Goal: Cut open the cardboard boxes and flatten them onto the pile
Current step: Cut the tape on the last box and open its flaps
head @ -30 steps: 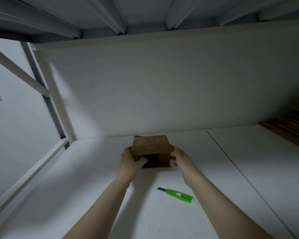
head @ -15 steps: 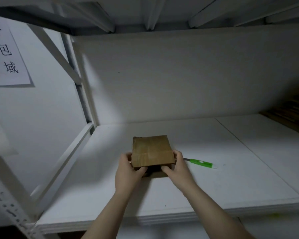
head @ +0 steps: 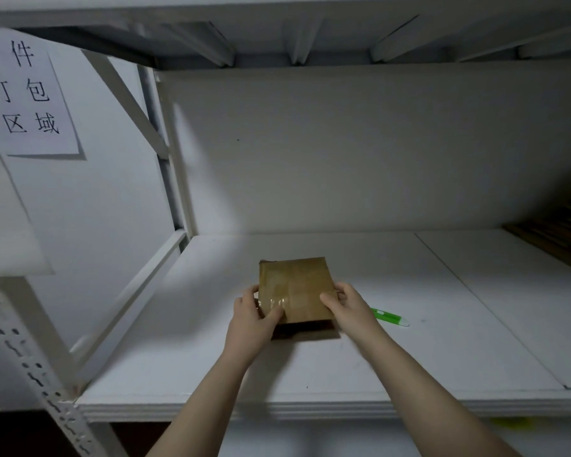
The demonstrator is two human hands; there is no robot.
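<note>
left hand (head: 253, 316): i'm seeing it gripping the near left corner of the cardboard box (head: 295, 288), thumb lying on the taped top.
right hand (head: 348, 306): it's clamping the near right edge, thumb on top.
cardboard box: sitting between both hands, over the white shelf (head: 178, 357).
green knife (head: 389, 317): lying on the shelf just right of the right hand, apart from it.

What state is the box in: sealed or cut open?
Sealed: the cardboard box has flat flaps under glossy tape; left hand and right hand grip it.
</note>
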